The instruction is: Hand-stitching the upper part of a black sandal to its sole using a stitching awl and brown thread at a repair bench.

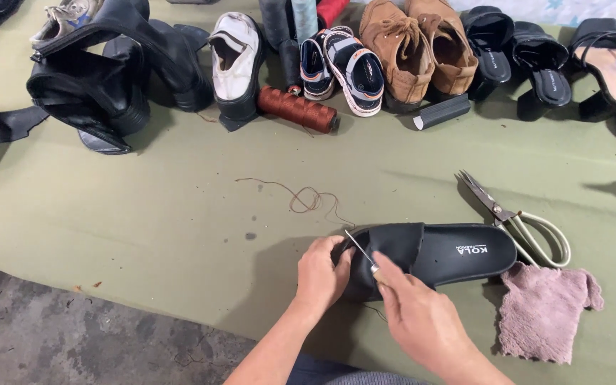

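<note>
Boots (101, 71), tall and black, lie in a heap at the far left of the green mat (144, 214). Next to them stands a white shoe (235, 60). A spool of brown thread (297, 109) lies on its side just in front of it, and a loose bit of brown thread (301, 199) curls on the mat lower down. Behind the spool sit small striped sandals (344, 64), then a pair of tan lace-up shoes (422, 46).

Near the front, the left hand (320, 274) is closed on the toe end of a black slide sandal (429, 253) and holds it against the mat. The right hand (422, 321) grips a thin metal awl (361, 251), whose tip rests on the sandal's strap.

Scissors (515, 221) with pale handles lie just behind the sandal's heel end. A pink cloth (543, 310) lies beside that end. Black sandals (529, 53) stand at the far right.
</note>
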